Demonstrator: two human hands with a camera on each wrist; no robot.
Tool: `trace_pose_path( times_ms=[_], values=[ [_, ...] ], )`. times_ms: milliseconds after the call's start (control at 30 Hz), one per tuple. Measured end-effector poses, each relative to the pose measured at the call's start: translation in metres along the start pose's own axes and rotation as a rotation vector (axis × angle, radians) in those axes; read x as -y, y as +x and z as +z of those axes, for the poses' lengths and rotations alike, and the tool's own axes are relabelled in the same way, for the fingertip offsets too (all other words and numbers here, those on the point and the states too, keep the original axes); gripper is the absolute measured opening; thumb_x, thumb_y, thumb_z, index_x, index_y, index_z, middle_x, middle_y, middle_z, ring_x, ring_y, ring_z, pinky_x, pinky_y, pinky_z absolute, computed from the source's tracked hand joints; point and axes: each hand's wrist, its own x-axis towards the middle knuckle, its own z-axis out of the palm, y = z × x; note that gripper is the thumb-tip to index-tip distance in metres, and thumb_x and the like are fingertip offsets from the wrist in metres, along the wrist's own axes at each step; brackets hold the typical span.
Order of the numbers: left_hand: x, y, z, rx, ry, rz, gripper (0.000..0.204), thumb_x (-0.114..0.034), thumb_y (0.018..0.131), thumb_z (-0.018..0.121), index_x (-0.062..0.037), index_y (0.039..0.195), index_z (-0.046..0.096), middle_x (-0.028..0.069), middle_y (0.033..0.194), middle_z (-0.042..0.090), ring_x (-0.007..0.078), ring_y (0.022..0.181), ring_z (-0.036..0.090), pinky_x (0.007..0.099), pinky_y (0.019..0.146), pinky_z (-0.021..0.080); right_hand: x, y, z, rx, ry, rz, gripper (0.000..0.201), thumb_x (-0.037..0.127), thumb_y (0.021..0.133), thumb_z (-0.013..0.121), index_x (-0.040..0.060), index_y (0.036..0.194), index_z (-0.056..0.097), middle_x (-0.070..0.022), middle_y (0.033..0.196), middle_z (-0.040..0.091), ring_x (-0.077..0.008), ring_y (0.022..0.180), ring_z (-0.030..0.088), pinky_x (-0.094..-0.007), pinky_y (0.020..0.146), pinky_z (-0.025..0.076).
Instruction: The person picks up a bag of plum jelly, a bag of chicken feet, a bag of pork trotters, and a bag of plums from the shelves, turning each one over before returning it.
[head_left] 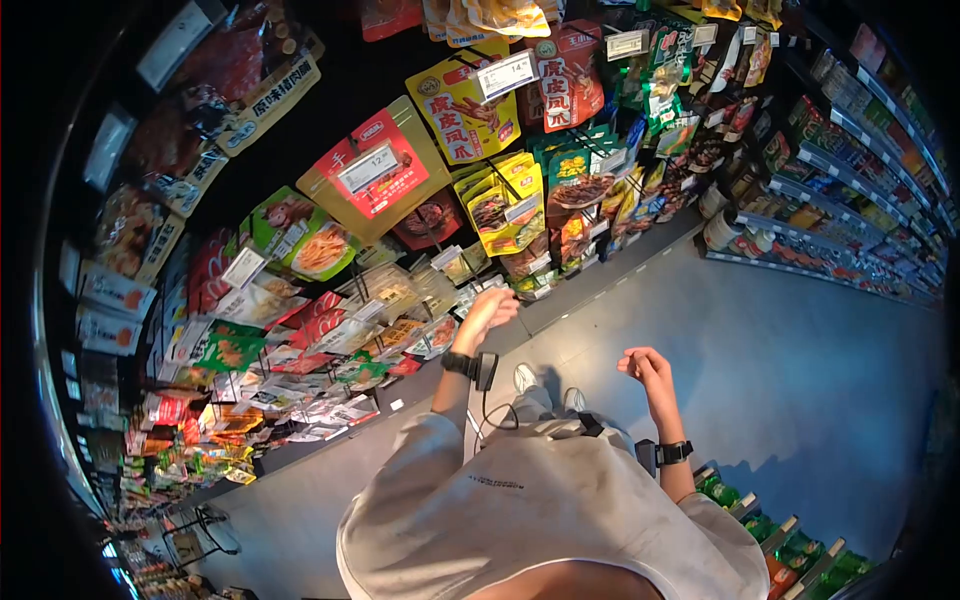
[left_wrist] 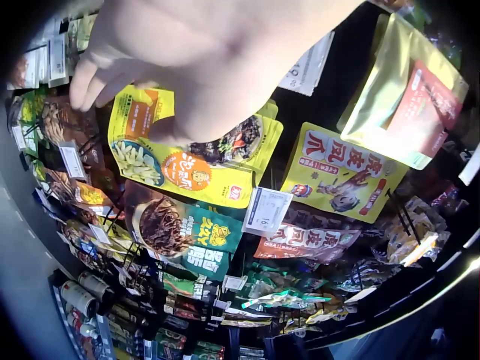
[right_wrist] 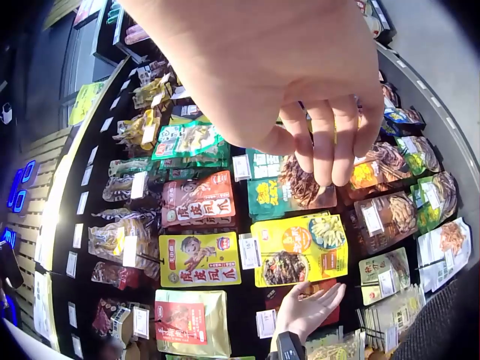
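Note:
My left hand (head_left: 488,315) is held out toward the hanging snack bags, its fingers loosely bent around nothing. In the right wrist view this left hand (right_wrist: 311,309) lies palm up, fingertips right at the lower edge of a yellow snack bag (right_wrist: 300,247). The left wrist view has the same yellow snack bag (left_wrist: 217,184) partly hidden behind the hand. Away from the shelf, my right hand (head_left: 650,372) hangs in the air over the floor, fingers loosely curled and holding nothing. A green snack bag (left_wrist: 214,244) hangs beside the yellow one.
Hooks with price tags (head_left: 508,76) stick out from the rack. A gold and red bag (head_left: 375,170) hangs to the left of the yellow ones. Farther shelves (head_left: 840,180) stand at the right, and green bottles (head_left: 800,550) stand behind on the right. The grey floor (head_left: 720,330) lies between.

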Motion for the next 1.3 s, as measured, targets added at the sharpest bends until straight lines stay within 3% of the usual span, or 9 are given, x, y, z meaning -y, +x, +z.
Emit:
trace_pose_path(
  times_ms=[33,233,400,733,900,1067,1100,1167,1300],
  values=[
    [-0.003,-0.024,0.009,0.022,0.03,-0.01,0.036,-0.033,0.104,0.049,-0.0067,0.124,0.063,0.0111,0.115,0.07,0.0194,0.1,0.069,0.0321,0.086,0.055,-0.004,0.0,-0.007,0.027,-0.007,-0.007,0.027,0.02,0.105,0.05,-0.0015,0.108,0.066,-0.0106,0.095,0.071,-0.0182,0.091,0.069,-0.0309,0.086,0.054],
    [0.014,-0.144,0.027,-0.031,0.161,-0.016,0.04,-0.035,0.105,0.051,-0.0067,0.132,0.06,0.0103,0.117,0.069,0.0187,0.106,0.067,0.0309,0.094,0.052,-0.032,-0.006,-0.019,0.173,-0.052,0.025,0.027,0.017,0.105,0.049,-0.0041,0.108,0.064,-0.0123,0.095,0.071,-0.019,0.091,0.07,-0.031,0.086,0.055],
    [0.056,-0.253,0.002,-0.209,0.121,0.048,0.039,-0.034,0.105,0.053,-0.0084,0.133,0.06,0.0072,0.115,0.068,0.0164,0.105,0.065,0.0315,0.094,0.05,-0.05,-0.017,0.031,0.467,-0.108,0.058,0.025,0.016,0.105,0.048,-0.0027,0.11,0.063,-0.0114,0.099,0.07,-0.0201,0.096,0.069,-0.033,0.092,0.054],
    [0.185,-0.526,-0.058,-0.879,-0.129,0.17,0.041,-0.033,0.106,0.05,-0.0015,0.129,0.061,0.0124,0.117,0.069,0.0213,0.105,0.066,0.034,0.094,0.051,-0.123,-0.113,0.25,0.996,-0.315,0.16,0.023,0.014,0.105,0.048,-0.0034,0.108,0.063,-0.0122,0.096,0.071,-0.0188,0.091,0.07,-0.0319,0.088,0.057],
    [0.223,-0.672,-0.079,-1.085,-0.157,0.362,0.083,-0.047,0.108,0.016,0.0004,0.079,0.077,0.0167,0.138,0.06,0.0317,0.131,0.05,0.0412,0.112,0.038,-0.188,-0.219,0.399,1.362,-0.49,0.177,0.026,0.02,0.106,0.049,-0.0012,0.11,0.064,-0.01,0.098,0.071,-0.017,0.092,0.069,-0.0307,0.087,0.054],
    [0.278,-0.772,-0.106,-1.139,-0.115,0.391,0.058,-0.026,0.101,0.025,0.0002,0.095,0.077,0.0152,0.138,0.061,0.0313,0.132,0.05,0.0367,0.116,0.03,-0.192,-0.36,0.523,1.687,-0.551,0.108,0.028,0.021,0.106,0.05,-0.0026,0.111,0.065,-0.0097,0.098,0.071,-0.0176,0.093,0.068,-0.0312,0.088,0.053],
    [0.289,-0.785,-0.112,-1.119,-0.128,0.384,0.056,-0.025,0.101,0.026,0.0003,0.104,0.075,0.015,0.137,0.062,0.0303,0.133,0.049,0.0359,0.117,0.029,-0.191,-0.381,0.543,1.746,-0.538,0.178,0.026,0.02,0.106,0.053,-0.0019,0.115,0.064,-0.0093,0.098,0.071,-0.0164,0.098,0.067,-0.0297,0.092,0.052],
    [0.3,-0.814,-0.132,-1.041,-0.165,0.357,0.053,-0.022,0.1,0.028,0.0001,0.142,0.053,0.0139,0.131,0.066,0.0258,0.136,0.046,0.0341,0.118,0.026,-0.197,-0.42,0.578,1.841,-0.524,0.189,0.026,0.019,0.105,0.053,-0.0012,0.117,0.064,-0.0092,0.101,0.07,-0.016,0.101,0.066,-0.03,0.093,0.051],
    [0.313,-0.846,-0.184,-1.155,-0.009,0.231,0.054,-0.023,0.101,0.026,-0.0031,0.145,0.05,0.0127,0.151,0.05,0.0261,0.143,0.04,0.0359,0.12,0.026,-0.236,-0.468,0.653,2.013,-0.51,0.132,0.026,0.016,0.104,0.055,-0.0005,0.123,0.062,-0.009,0.112,0.069,-0.0141,0.107,0.064,-0.0304,0.096,0.05]
  ],
)
